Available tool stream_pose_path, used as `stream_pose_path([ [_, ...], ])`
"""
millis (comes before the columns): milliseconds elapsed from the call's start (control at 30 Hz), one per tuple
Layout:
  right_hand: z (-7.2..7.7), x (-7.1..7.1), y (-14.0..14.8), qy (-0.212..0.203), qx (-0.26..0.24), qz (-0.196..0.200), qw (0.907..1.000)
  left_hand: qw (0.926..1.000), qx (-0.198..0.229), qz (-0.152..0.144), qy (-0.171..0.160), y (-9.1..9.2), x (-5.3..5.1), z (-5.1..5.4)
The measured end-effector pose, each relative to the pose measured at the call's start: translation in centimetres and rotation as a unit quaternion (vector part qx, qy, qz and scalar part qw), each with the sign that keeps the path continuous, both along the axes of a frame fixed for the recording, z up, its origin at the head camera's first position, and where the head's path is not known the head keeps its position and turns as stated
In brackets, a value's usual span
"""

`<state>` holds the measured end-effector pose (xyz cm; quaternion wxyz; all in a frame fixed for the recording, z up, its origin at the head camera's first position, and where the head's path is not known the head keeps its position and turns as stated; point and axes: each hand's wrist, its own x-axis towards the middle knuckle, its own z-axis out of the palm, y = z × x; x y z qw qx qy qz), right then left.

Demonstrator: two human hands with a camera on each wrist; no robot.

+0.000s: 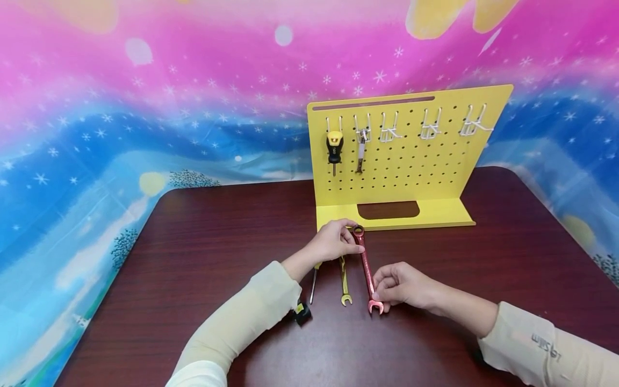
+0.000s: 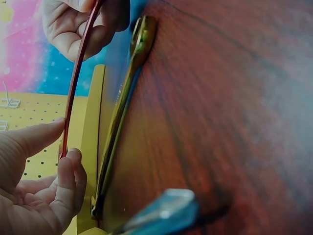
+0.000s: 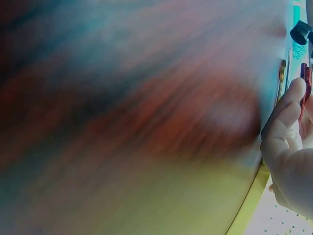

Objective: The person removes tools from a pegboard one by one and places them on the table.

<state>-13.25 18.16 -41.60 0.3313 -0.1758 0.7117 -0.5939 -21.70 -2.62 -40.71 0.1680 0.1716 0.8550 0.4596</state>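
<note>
Fingers [image 1: 353,249] of the left hand [image 1: 333,240] and right hand [image 1: 405,285] pinch opposite ends of a red wrench [image 1: 367,268] above the bench [image 1: 217,231].

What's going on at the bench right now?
A person is holding a red wrench off the table: the left hand pinches it near the ring end and the right hand near the open end. A gold wrench and a screwdriver lie beside it, with what looks like a tape measure near the left sleeve. Behind them stands a yellow pegboard, where a stubby screwdriver and a slim metal tool hang.
</note>
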Motion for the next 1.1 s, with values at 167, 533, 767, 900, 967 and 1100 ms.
stream_pose_path([
  [167, -0.11, -0.11, 0.07, -0.007, -0.003, -0.001, 1.0, 0.9999, -0.012, 0.001, 0.006, 0.02, 0.0, -0.06],
  [533, -0.39, 0.06, 0.24, -0.048, -0.015, -0.009, 0.9987, 0.9972, -0.054, -0.018, 0.049, 0.07, -0.01, -0.68],
  [767, -0.4, -0.04, 0.09, -0.052, 0.006, -0.022, 0.9984, 0.994, -0.085, -0.03, 0.062, 0.52, 0.14, -0.67],
  [900, -0.23, -0.15, 0.04, -0.056, 0.016, -0.03, 0.9978, 0.9931, -0.093, -0.039, 0.061, 0.72, 0.14, -0.6],
  [967, -0.11, -0.19, 0.0, -0.055, 0.018, -0.031, 0.9978, 0.9927, -0.096, -0.039, 0.061, 0.77, 0.08, -0.58],
  [1100, 0.13, -0.18, 0.0, -0.04, 0.03, -0.033, 0.9982, 0.9918, -0.105, -0.038, 0.062, 0.82, -0.02, -0.58],
])
